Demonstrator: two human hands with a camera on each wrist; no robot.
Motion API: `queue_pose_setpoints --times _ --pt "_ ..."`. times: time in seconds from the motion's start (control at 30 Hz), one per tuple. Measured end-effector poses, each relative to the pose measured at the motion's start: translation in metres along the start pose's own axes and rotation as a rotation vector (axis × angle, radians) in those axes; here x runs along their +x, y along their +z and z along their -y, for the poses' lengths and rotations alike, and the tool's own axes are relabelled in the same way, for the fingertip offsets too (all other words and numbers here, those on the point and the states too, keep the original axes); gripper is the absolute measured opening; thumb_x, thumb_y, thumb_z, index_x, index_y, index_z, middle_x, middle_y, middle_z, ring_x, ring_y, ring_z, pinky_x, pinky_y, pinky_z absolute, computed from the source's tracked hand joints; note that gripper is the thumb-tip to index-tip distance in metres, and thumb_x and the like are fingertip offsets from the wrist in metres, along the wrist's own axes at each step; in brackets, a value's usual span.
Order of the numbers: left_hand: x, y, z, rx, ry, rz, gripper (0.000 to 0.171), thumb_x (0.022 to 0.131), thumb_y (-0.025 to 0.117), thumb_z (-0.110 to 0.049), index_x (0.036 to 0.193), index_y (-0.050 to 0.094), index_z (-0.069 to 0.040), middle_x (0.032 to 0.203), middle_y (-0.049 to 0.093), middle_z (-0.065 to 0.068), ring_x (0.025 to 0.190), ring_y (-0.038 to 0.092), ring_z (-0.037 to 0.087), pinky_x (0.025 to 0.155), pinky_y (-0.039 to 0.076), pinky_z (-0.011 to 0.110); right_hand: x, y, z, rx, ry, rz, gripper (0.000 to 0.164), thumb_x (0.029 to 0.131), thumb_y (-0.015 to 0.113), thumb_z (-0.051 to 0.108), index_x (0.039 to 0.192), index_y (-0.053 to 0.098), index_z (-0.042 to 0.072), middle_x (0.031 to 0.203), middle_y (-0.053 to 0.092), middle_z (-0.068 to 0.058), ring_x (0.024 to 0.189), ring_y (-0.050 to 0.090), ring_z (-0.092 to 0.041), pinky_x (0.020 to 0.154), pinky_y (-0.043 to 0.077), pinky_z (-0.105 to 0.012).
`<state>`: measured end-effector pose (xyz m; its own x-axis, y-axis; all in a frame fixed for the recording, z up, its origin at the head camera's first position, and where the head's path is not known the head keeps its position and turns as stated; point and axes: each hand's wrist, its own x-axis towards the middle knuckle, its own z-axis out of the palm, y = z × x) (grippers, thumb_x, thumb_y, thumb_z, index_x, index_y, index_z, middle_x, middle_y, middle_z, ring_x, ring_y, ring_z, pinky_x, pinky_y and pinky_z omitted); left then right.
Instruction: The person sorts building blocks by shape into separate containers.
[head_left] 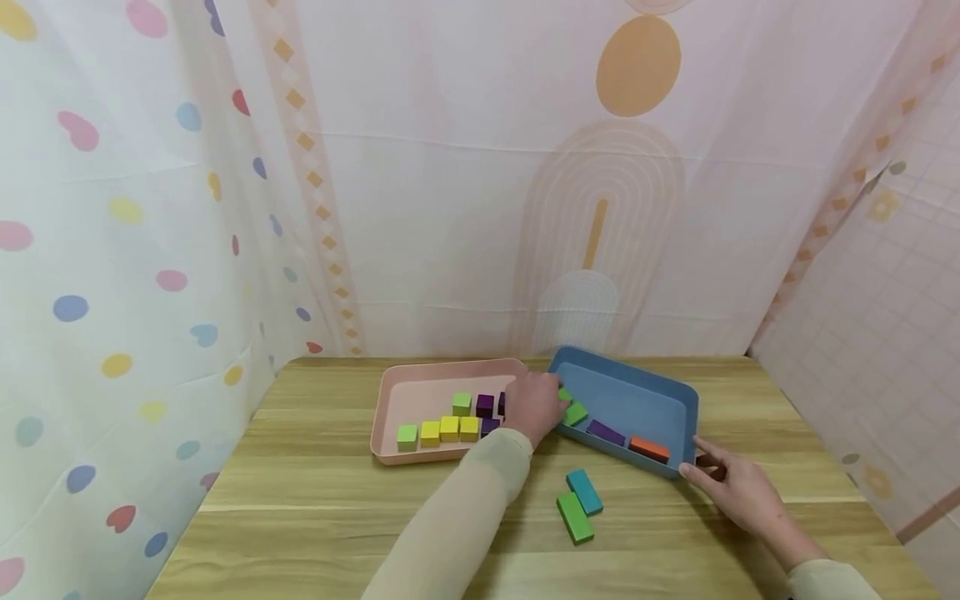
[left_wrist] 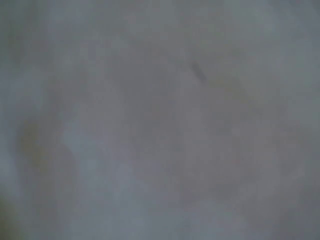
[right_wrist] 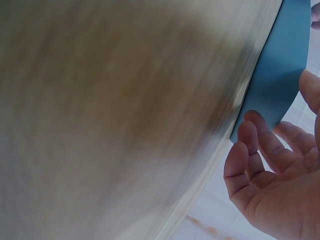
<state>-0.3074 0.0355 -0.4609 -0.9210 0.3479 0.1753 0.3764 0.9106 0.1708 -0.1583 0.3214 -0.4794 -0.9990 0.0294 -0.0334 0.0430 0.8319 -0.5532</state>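
At the front right corner of the blue tray (head_left: 637,396), my right hand (head_left: 738,492) holds on with the thumb at the front wall and the index finger at the right side. In the right wrist view, its curved fingers (right_wrist: 270,150) lie by the tray's wall (right_wrist: 280,70). My left hand (head_left: 534,404) grips the tray's left end, reaching over the right side of the pink tray (head_left: 390,417); its fingertips are mostly hidden. Inside the blue tray, green blocks (head_left: 575,414), a purple block (head_left: 606,432) and an orange block (head_left: 649,449) lie along the front wall.
Yellow cubes (head_left: 449,428), green cubes (head_left: 407,437) and dark purple cubes (head_left: 485,406) sit in the pink tray. On the wooden table (head_left: 315,500), a teal block (head_left: 585,492) touches a green block (head_left: 575,518). A curtain (head_left: 450,208) hangs behind. The left wrist view is dim and blurred.
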Motion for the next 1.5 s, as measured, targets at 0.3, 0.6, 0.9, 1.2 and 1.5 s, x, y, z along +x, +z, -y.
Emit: queue_pose_setpoints --times 0.3,0.6,0.9,1.2,1.5 --pt "-0.045 -0.024 -0.012 0.137 0.366 0.032 0.044 0.094 0.057 -0.059 0.126 0.067 -0.029 0.120 0.068 -0.007 0.105 0.056 0.018 0.081 0.050 0.034 -0.001 0.001 -0.001 -0.002 -0.006 -0.007 0.074 0.096 0.062 0.048 0.146 0.043 -0.003 0.117 0.066 -0.022 0.092 0.066 -0.027 0.067 0.054 -0.037" --pt "-0.125 -0.004 0.000 0.023 0.507 0.220 0.066 0.084 0.051 -0.078 0.126 0.064 -0.030 0.114 0.065 -0.006 0.098 0.051 0.014 0.069 0.047 0.028 -0.001 -0.001 0.000 -0.013 -0.020 -0.007 0.075 0.096 0.061 0.048 0.146 0.043 -0.004 0.118 0.065 -0.025 0.093 0.067 -0.030 0.069 0.055 -0.041" --pt "-0.148 0.011 0.001 -0.014 0.477 0.246 0.061 0.087 0.053 -0.073 0.131 0.060 -0.031 0.112 0.062 -0.009 0.094 0.046 0.011 0.058 0.043 0.026 -0.002 -0.001 0.001 -0.012 -0.012 0.000 0.075 0.096 0.062 0.047 0.146 0.042 -0.004 0.118 0.065 -0.025 0.094 0.067 -0.031 0.070 0.055 -0.041" --pt "-0.149 0.009 0.000 -0.054 0.450 0.225 0.049 0.088 0.063 -0.063 0.125 0.064 -0.031 0.108 0.062 -0.009 0.088 0.044 0.009 0.056 0.036 0.024 -0.003 0.000 0.000 0.002 -0.017 -0.007 0.074 0.096 0.062 0.047 0.146 0.043 -0.005 0.117 0.066 -0.024 0.092 0.067 -0.029 0.068 0.055 -0.039" --pt "-0.136 -0.009 -0.003 -0.102 0.471 0.182 0.043 0.087 0.066 -0.058 0.122 0.066 -0.033 0.117 0.062 -0.008 0.094 0.045 0.010 0.064 0.042 0.023 -0.001 0.000 0.000 -0.015 -0.025 -0.013 0.074 0.096 0.061 0.048 0.146 0.043 -0.004 0.116 0.067 -0.023 0.091 0.066 -0.027 0.066 0.053 -0.037"
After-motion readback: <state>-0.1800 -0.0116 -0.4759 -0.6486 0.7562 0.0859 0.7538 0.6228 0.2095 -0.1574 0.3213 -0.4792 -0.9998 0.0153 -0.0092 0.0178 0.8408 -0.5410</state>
